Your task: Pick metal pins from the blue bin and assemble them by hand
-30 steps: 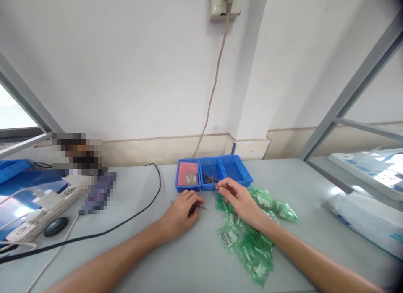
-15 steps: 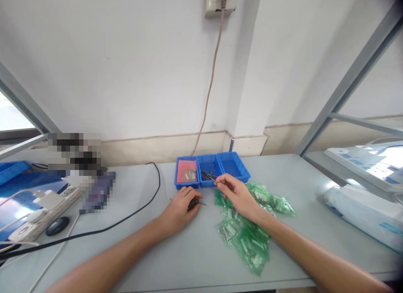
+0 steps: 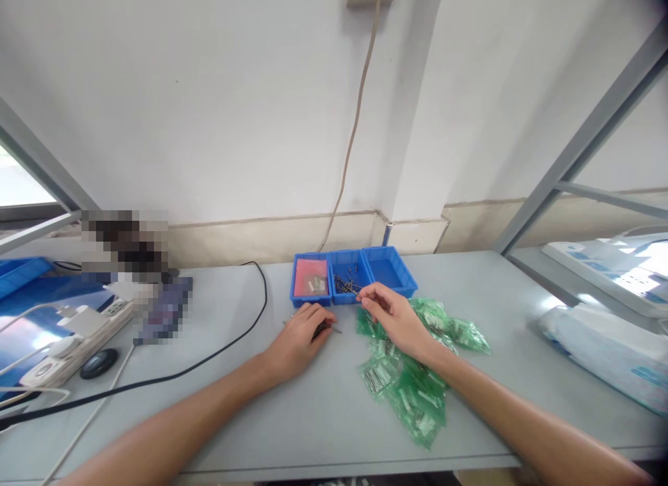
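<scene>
My left hand [image 3: 301,336] rests on the table in front of the left blue bin, its fingers curled round several thin dark metal rods whose ends stick out on both sides. My right hand [image 3: 394,315] is at the front edge of the middle blue bin [image 3: 348,300]. Thumb and index finger pinch what looks like one thin metal rod [image 3: 358,292], its far end over the bin. More loose rods [image 3: 344,283] lie inside that bin. Beneath my right hand and forearm are green plastic bags [image 3: 417,409] with small metal and white pieces in them.
Joined on its left is a blue bin [image 3: 310,301] holding a pink sheet and a small clear bag; on its right, another blue bin [image 3: 390,269]. A black cable [image 3: 209,364], power strip [image 3: 57,361] and mouse [image 3: 99,363] lie left. A white plastic package [image 3: 605,347] lies right.
The view has shifted slightly, so the bins and table appear a little higher. Both hands keep nearly the same place and grip; the left fingers cover the rods a little more.
</scene>
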Tool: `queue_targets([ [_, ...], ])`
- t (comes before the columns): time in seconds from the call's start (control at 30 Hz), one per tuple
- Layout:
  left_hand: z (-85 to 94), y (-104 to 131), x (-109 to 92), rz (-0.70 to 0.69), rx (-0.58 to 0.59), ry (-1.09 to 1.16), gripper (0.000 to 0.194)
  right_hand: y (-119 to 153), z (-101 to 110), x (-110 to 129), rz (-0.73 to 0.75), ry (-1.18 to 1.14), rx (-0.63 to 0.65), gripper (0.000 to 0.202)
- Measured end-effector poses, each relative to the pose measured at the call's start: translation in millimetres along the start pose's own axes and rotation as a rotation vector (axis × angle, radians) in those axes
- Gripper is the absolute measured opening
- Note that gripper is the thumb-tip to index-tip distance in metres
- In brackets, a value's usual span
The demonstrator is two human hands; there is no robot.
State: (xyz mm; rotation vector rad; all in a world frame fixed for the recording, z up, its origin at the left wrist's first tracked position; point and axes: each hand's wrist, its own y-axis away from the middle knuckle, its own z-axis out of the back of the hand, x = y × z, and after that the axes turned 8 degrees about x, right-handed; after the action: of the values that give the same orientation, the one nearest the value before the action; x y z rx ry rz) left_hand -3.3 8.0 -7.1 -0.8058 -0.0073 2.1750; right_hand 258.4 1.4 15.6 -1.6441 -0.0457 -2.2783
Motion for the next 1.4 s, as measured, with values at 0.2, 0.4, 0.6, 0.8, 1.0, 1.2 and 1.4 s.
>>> queue_targets([
  [0.2,0.9,-1.0,-0.1,-0.037,0.005,0.023,0.013,0.7,-0.3,1.9,-0.001,0.007,-0.009,0.02],
  [0.4,0.0,-2.1,0.0,-0.018,0.006,0.015,0.013,1.7,-0.8,3.9,-0.012,0.0,-0.009,0.02],
  [0.6,0.0,-1.7,0.2,-0.013,0.006,0.018,0.013,2.3,-0.9,9.2,-0.039,-0.071,0.037,0.028],
  [0.8,1.2,-2.2,-1.4,-0.01,0.006,0.011,0.014,2.8,-0.8,16.2,-0.045,-0.238,0.095,0.035],
  [1.0,1.7,-2.7,-3.6,0.001,0.002,0.012,0.013,2.3,-1.0,13.8,-0.063,-0.294,0.09,0.036],
  [1.2,1.1,-3.1,-3.2,-0.004,0.011,0.015,0.014,3.4,-1.1,13.9,-0.067,-0.286,0.098,0.035],
  [1.4,0.8,-3.3,-1.1,-0.013,0.007,0.027,0.014,3.9,-2.4,10.0,-0.062,-0.337,0.097,0.033],
])
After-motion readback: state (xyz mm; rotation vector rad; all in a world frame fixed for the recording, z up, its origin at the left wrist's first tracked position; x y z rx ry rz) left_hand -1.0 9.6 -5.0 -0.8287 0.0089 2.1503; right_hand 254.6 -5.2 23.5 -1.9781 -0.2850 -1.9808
